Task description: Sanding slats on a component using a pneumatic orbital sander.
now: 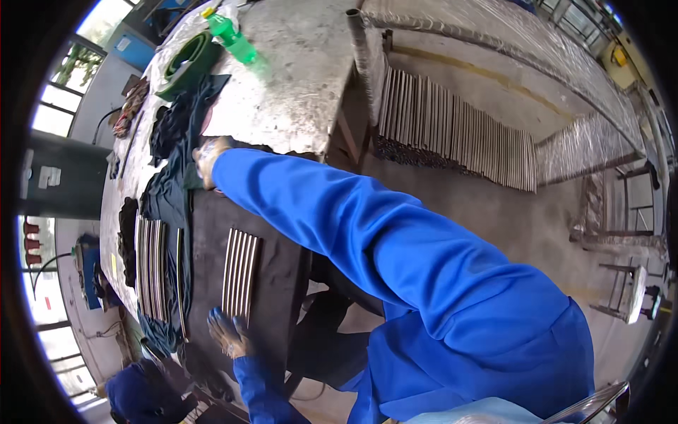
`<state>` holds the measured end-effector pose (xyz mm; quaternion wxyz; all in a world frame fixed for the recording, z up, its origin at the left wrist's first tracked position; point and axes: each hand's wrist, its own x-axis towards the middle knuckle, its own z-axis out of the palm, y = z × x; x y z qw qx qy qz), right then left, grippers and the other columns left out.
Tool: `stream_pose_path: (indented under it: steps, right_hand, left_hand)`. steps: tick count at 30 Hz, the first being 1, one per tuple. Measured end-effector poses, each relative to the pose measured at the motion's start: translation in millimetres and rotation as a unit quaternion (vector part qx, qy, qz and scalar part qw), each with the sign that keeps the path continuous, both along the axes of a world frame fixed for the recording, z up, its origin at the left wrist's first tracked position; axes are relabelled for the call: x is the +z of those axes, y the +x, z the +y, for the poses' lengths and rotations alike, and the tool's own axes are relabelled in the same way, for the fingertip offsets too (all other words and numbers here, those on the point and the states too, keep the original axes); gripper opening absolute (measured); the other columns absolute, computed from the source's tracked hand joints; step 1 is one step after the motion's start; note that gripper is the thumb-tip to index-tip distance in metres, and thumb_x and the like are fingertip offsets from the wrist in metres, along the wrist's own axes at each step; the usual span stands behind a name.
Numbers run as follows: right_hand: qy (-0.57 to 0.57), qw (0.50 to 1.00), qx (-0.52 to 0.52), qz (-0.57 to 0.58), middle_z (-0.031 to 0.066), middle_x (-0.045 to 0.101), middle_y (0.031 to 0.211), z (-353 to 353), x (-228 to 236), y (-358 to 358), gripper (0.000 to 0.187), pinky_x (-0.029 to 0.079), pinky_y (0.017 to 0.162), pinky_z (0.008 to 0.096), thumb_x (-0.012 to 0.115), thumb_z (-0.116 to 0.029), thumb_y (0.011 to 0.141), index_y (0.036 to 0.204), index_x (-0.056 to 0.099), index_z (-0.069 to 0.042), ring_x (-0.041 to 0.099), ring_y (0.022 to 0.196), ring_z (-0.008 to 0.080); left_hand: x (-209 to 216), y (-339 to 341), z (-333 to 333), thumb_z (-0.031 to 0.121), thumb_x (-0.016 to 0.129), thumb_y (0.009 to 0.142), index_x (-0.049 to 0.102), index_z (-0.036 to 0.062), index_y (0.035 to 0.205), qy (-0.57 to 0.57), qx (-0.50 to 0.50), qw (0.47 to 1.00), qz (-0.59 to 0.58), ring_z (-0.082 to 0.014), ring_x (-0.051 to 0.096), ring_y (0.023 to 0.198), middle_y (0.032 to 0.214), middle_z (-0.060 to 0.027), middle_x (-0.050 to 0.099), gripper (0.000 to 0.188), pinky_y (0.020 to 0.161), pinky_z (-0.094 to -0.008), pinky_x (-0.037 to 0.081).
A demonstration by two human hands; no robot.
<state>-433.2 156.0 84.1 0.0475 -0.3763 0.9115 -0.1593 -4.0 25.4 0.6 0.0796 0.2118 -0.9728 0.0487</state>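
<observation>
Fingers of the left hand (232,338) stretch out, gripping nothing, beside the ends of slim, shiny metal rods (241,272) on a smooth dark mat (212,215); the right hand (209,161) meets crumpled cloth (168,194), its grip unclear.

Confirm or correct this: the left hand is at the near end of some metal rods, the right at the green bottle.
Not quite: the head view shows the right hand at the dark cloth, not the green bottle; the left hand is indeed at the near end of some metal rods.
</observation>
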Motion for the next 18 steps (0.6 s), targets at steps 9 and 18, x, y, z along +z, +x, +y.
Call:
stream_pose_path:
  steps: [9,18]
  right_hand:
    - [-0.121,0.986,0.095,0.056,0.0150,0.061,0.107,42.4,22.7,68.7,0.039,0.052,0.067,0.0447,0.064,-0.036,0.074,0.104,0.064,-0.011,0.062,0.084,0.0264]
    - [-0.103,0.966,0.235,0.031,0.0120,0.065,0.097,49.1,4.9,168.1,0.038,0.053,0.069,0.0464,0.065,-0.032,0.074,0.106,0.063,-0.011,0.065,0.079,0.0270]
  left_hand:
    - [-3.4,4.7,-7.2,0.052,0.031,0.098,0.038,0.0051,0.143,-0.025,0.024,0.999,-0.018,-0.0353,0.032,0.138,0.147,-0.0174,0.039,0.065,0.116,-0.0456,0.020]
    - [-21.9,-7.6,-21.5,0.050,0.032,0.099,0.036,0.0062,0.144,-0.033,-0.026,0.999,-0.010,-0.0367,0.034,0.136,0.147,-0.0183,0.038,0.064,0.113,-0.0457,0.024]
